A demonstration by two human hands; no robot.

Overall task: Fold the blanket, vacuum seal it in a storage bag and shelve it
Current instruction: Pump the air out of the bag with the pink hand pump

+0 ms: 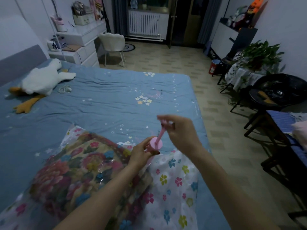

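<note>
Over on the left, a white stuffed goose [43, 80] with orange feet lies on the bed [103, 100], near the grey headboard [20, 62]. Behind it stand white drawers [78, 47] and a white chair [113, 45]. The bed carries a blue sheet printed with stars and small flowers.

Nearer, at the bed's front edge, the folded flowered blanket [74, 171] sits inside a clear storage bag [172, 180] printed with bright little flowers; the bag's white end lies to the right of the blanket and looks crumpled.

The left hand [141, 153] rests on top of the bag, its fingers curled round the body of a pink hand pump [156, 144] standing on the bag. The pump's thin rod rises tilted up and to the right into the right hand [179, 131], whose fingers are clamped on the handle at the top. That hand is blurred.

Further right, past the tiled floor [207, 113], a leafy plant [259, 55] sits on a cloth-covered bench [240, 77] against the wall, with a dark round chair [279, 92] just beside it.
</note>
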